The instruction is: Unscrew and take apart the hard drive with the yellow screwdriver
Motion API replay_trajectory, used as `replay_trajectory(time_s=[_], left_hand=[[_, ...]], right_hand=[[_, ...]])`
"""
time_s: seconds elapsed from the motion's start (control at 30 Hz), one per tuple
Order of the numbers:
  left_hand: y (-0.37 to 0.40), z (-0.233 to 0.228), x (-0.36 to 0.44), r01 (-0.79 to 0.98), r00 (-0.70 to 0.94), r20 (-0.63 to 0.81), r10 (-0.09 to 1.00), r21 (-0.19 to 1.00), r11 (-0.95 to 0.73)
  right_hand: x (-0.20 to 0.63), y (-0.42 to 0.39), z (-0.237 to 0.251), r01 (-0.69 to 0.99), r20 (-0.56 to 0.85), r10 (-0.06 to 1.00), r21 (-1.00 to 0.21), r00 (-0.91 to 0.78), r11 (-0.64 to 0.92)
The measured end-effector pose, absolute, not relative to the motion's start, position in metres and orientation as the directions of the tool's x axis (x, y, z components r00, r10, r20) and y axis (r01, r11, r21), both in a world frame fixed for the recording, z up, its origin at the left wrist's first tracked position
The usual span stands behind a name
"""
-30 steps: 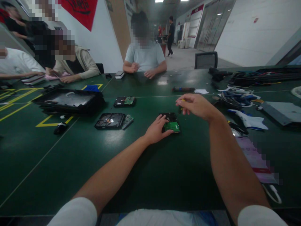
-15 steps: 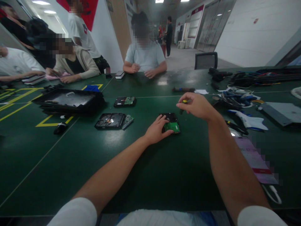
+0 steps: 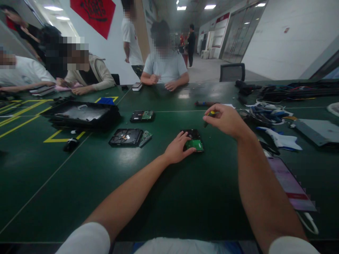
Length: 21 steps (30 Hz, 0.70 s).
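Observation:
A small black hard drive [image 3: 194, 139] with a green circuit board on top lies on the dark green table [image 3: 159, 197]. My left hand [image 3: 177, 150] rests on its left side, fingers laid over the board and holding it in place. Just above and to the right of the drive, my right hand [image 3: 225, 120] grips a small screwdriver [image 3: 209, 118] with a yellow and black handle, its tip pointing down toward the drive.
Two more opened drives [image 3: 127, 137] [image 3: 142, 115] lie to the left, beside a black tray [image 3: 82, 114]. Cables and tools [image 3: 267, 111] crowd the right side, and a pink sheet [image 3: 288, 183] lies near my right arm. Several people sit at the far edge.
The view has tilted slightly, so everything sits a little lower. My right hand shifted slightly right with the screwdriver. A person in a white shirt walked behind the seated people.

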<state>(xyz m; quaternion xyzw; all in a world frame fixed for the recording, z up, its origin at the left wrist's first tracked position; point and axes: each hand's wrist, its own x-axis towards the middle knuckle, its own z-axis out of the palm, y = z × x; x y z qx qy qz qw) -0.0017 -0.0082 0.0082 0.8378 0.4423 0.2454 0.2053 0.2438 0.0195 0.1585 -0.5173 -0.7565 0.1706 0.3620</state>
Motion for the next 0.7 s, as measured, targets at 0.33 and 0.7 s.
replay_trajectory(time_s=[0.33,0.7], left_hand=[[-0.008,0.015,-0.002,0.527,0.352,0.312,0.882,0.713,-0.462],[-0.013,0.041,0.019,-0.118,0.174,0.140,0.975,0.986,-0.121]], right_hand=[[0.200,-0.005,0.107,0.548,0.316,0.947,-0.802,0.050,0.239],[0.186,-0.120,0.071,0.591,0.287,0.958,-0.771,-0.009,0.237]])
